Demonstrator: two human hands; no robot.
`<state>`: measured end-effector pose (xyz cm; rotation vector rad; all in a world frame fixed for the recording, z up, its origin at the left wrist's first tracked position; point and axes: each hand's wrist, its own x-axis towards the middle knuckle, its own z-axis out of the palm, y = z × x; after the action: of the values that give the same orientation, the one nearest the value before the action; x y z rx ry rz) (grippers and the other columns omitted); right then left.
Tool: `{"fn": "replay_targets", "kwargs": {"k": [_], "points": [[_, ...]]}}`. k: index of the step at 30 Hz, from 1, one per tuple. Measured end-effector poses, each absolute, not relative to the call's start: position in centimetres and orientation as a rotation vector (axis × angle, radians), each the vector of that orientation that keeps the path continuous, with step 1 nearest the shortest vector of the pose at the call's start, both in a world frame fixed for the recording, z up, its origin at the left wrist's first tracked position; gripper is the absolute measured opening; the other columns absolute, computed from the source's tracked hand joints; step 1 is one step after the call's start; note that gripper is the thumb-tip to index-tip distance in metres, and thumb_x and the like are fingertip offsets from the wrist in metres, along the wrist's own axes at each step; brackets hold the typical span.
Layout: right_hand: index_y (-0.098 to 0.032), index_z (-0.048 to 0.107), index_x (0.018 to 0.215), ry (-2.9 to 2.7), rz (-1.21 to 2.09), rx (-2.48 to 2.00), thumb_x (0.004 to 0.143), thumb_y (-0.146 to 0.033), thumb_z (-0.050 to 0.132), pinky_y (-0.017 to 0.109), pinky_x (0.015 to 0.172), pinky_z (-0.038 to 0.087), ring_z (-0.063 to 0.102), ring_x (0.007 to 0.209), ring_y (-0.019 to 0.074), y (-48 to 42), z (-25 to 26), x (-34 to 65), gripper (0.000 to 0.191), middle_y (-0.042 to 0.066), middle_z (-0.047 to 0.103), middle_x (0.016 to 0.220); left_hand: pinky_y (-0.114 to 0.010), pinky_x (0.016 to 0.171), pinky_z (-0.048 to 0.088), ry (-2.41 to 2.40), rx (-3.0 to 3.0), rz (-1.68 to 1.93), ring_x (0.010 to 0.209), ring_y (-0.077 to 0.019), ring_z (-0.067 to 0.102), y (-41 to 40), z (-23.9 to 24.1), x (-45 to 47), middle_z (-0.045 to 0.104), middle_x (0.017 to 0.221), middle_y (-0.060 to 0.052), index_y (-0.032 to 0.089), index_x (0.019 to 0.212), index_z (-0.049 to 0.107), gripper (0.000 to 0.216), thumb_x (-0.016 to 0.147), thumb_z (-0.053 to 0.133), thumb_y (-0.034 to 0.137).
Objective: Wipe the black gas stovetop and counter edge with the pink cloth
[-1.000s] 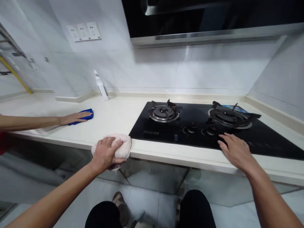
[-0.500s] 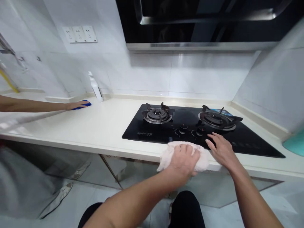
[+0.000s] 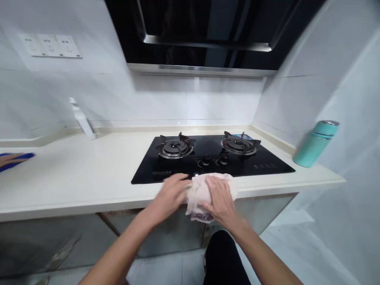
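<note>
Fingers point(image 3: 214, 189) of the right hand point(image 3: 221, 202) curl over a pale towel point(image 3: 198, 196) on the worktop point(image 3: 89, 174) edge (left hand point(image 3: 172, 194) blurred, touching it).

Bright, even light; left hand point(image 3: 171, 194) blurred, edges bowed

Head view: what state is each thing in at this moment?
pale pink towel, bunched up
left hand, fingertips against the towel
right hand, pressed onto the towel
gas hob, no flame visible
teal flask, capped
blue cloth, under another person's hand
</note>
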<state>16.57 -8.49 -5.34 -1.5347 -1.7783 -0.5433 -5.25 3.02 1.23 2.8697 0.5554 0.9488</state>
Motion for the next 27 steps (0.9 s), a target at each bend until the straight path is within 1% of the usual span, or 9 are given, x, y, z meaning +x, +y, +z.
{"fn": "replay_targets", "kwargs": {"k": [3,6,9,12,15,18,22,24,27], "points": [[-0.018,0.056,0.146,-1.808,-0.615,-1.693,0.091,-0.061,0.076,0.066,0.109,0.041,0.048,0.137,0.0436,-7.3,-4.9,15.2,0.073,0.020,0.058,0.146,-0.046,0.107,0.053,0.877,2.836,1.173,0.116,-0.0253,0.069,8.2,1.7,-11.1,0.076,0.123,-0.011,0.023,0.112,0.076,0.034,0.103,0.045,0.034],[-0.020,0.059,0.144,-1.847,-0.633,-1.713,0.082,-0.071,0.080,0.066,0.106,0.043,0.050,0.134,0.0444,-6.0,-4.7,13.4,0.083,0.019,0.061,0.143,-0.041,0.099,0.055,1.238,2.831,1.169,0.107,-0.0238,0.071,12.6,1.8,-15.2,0.080,0.111,-0.006,0.023,0.104,0.077,0.038,0.102,0.044,0.042],[-0.020,0.057,0.147,-1.913,-0.674,-1.606,0.085,-0.075,0.075,0.063,0.108,0.043,0.049,0.136,0.0418,-5.0,-5.5,12.9,0.084,0.018,0.060,0.145,-0.033,0.079,0.053,1.630,2.786,0.951,0.101,-0.0251,0.071,14.7,1.4,-16.9,0.081,0.105,-0.003,0.026,0.103,0.078,0.041,0.100,0.046,0.051],[-0.024,0.060,0.145,-1.987,-0.747,-1.423,0.092,-0.072,0.068,0.057,0.111,0.044,0.049,0.140,0.0378,-5.0,-6.9,14.6,0.071,0.013,0.061,0.145,-0.029,0.070,0.044,1.758,2.746,0.812,0.098,-0.0250,0.071,15.1,1.0,-17.0,0.081,0.109,0.001,0.033,0.108,0.075,0.042,0.100,0.043,0.058],[-0.028,0.065,0.139,-1.972,-0.854,-1.259,0.095,-0.070,0.067,0.055,0.110,0.046,0.049,0.141,0.0366,-5.9,-8.1,17.8,0.061,0.011,0.064,0.141,-0.029,0.072,0.040,1.774,2.707,0.771,0.102,-0.0250,0.069,15.0,0.9,-16.9,0.079,0.114,0.004,0.038,0.112,0.071,0.042,0.102,0.037,0.061],[-0.027,0.067,0.134,-1.867,-0.958,-1.236,0.095,-0.070,0.066,0.054,0.110,0.046,0.050,0.141,0.0358,-7.8,-8.9,22.5,0.058,0.012,0.066,0.139,-0.035,0.078,0.043,1.758,2.649,0.745,0.104,-0.0277,0.068,15.3,0.9,-17.2,0.078,0.112,0.005,0.042,0.113,0.069,0.037,0.098,0.042,0.063],[-0.027,0.069,0.130,-1.716,-0.917,-1.493,0.094,-0.075,0.059,0.052,0.103,0.047,0.058,0.131,0.0353,-11.7,-9.8,31.9,0.060,0.013,0.068,0.134,-0.044,0.086,0.044,1.720,2.618,0.671,0.108,-0.0321,0.066,15.8,0.9,-17.7,0.075,0.113,0.004,0.045,0.115,0.065,0.031,0.093,0.051,0.063],[-0.024,0.071,0.125,-1.593,-0.877,-1.670,0.096,-0.075,0.048,0.052,0.103,0.046,0.061,0.125,0.0347,-14.1,-10.1,37.3,0.063,0.015,0.069,0.130,-0.043,0.085,0.043,1.726,2.604,0.649,0.108,-0.0325,0.066,16.0,0.7,-17.8,0.075,0.114,0.002,0.043,0.116,0.064,0.032,0.095,0.049,0.062],[-0.018,0.071,0.119,-1.361,-0.866,-1.890,0.097,-0.066,0.035,0.052,0.110,0.042,0.059,0.125,0.0344,-17.8,-10.1,45.1,0.064,0.018,0.068,0.128,-0.040,0.082,0.043,1.741,2.577,0.693,0.106,-0.0317,0.067,16.1,0.6,-17.8,0.076,0.111,0.001,0.042,0.113,0.065,0.034,0.096,0.045,0.064]]}}
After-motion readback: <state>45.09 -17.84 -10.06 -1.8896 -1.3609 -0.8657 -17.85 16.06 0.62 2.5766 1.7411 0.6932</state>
